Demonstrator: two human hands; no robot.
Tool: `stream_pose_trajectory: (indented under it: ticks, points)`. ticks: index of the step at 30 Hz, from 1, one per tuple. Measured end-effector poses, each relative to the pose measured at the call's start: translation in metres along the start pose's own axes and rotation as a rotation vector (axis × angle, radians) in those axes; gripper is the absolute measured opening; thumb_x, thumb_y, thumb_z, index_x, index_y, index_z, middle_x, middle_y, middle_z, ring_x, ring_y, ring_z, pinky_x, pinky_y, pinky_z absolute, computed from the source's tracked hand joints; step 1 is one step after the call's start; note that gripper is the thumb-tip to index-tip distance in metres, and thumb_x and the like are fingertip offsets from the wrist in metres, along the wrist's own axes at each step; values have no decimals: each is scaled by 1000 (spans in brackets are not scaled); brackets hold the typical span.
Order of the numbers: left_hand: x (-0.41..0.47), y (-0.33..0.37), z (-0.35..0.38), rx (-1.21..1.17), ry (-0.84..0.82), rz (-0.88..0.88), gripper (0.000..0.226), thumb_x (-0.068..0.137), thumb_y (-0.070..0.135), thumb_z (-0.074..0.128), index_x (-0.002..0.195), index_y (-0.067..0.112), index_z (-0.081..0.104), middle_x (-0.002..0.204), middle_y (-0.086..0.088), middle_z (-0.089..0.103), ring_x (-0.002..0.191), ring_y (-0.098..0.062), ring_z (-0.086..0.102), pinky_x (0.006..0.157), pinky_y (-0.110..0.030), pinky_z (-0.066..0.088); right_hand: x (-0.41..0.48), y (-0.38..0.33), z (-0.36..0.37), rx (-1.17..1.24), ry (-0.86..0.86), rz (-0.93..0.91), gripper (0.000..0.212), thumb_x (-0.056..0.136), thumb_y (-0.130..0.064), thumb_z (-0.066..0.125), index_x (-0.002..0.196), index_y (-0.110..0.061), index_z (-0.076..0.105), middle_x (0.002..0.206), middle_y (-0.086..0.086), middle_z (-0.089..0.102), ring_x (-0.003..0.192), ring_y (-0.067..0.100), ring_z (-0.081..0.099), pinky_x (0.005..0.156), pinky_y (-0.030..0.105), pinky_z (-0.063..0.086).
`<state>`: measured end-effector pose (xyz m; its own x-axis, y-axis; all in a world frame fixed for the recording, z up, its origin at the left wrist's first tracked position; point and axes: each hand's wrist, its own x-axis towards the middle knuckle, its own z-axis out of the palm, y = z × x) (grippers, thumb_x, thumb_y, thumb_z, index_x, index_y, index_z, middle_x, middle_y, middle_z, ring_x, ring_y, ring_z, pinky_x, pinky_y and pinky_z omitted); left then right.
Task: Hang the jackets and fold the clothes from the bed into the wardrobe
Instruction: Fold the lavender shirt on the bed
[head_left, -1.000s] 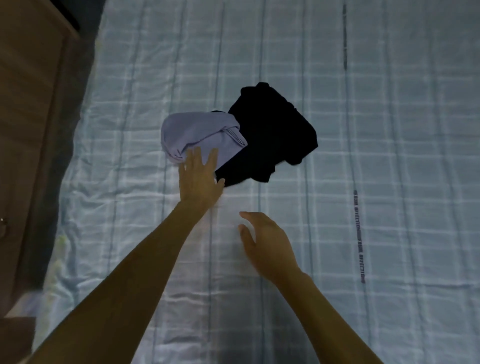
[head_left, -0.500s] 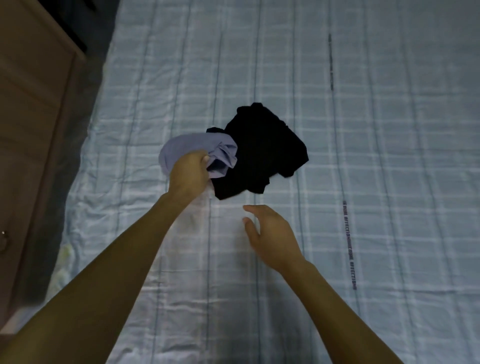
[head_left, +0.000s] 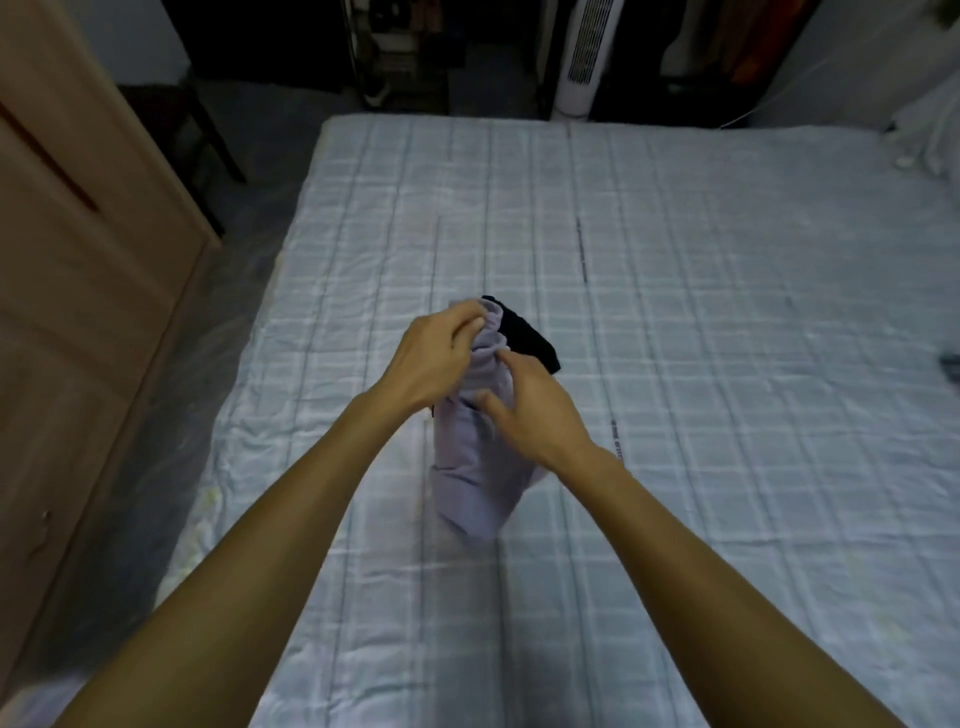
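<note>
Lilac garment (head_left: 478, 467) held raised above bed (head_left: 727, 312): bunched top pinched by left hand (head_left: 436, 358), upper part gripped by right hand (head_left: 535, 410). Black garment (head_left: 530, 338) noted unfolded on bed behind. Folding and stowing in wardrobe (head_left: 78, 260) judged outstanding for both.

Holds both bare forearms stretched forward, wrists close together. Pinches gathered top of cloth (head_left: 478, 478) with left hand (head_left: 434, 358), fingers curled, back of hand up. Grips cloth just below with right hand (head_left: 540, 410), fingers curled in, thumb stretched leftward
</note>
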<state>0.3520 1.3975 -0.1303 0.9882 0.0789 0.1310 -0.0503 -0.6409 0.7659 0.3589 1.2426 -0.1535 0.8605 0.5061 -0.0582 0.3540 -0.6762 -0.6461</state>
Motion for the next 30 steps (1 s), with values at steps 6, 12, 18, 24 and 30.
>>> stream_pose_trajectory:
  ticks: [6,12,18,24,30]
  points:
    - [-33,84,-27,-4,21,161,21,95,11,46,92,26,61,80,17,58,74,-1,52,65,-1,33,-56,-25,-48,-26,136,31,33,88,-29,58,117,-13,54,104,8,66,92,28,62,65,30,44]
    - [-62,132,-44,106,312,62,19,95,17,45,87,17,62,81,1,65,77,-18,59,70,-32,46,-111,-33,-106,-256,252,26,29,89,-47,55,92,-20,64,94,3,58,80,24,56,59,30,38]
    - [-92,203,-42,76,522,-40,24,98,15,42,78,15,55,68,5,52,64,-9,51,55,-16,38,-162,-41,-157,-141,354,-66,34,89,-51,54,82,-18,62,83,-3,62,75,18,57,60,33,44]
    - [-120,259,-6,-84,648,-116,28,96,14,43,76,10,62,71,-2,62,70,-17,59,62,-29,49,-212,-14,-186,7,361,-141,35,91,-44,54,65,-21,50,59,-7,52,59,15,50,53,30,35]
    - [-135,299,14,-195,634,-128,30,97,17,41,83,17,67,82,-5,67,80,-23,64,71,-48,56,-246,3,-213,120,236,-177,33,94,-42,49,66,-24,52,64,-8,55,65,14,53,62,31,42]
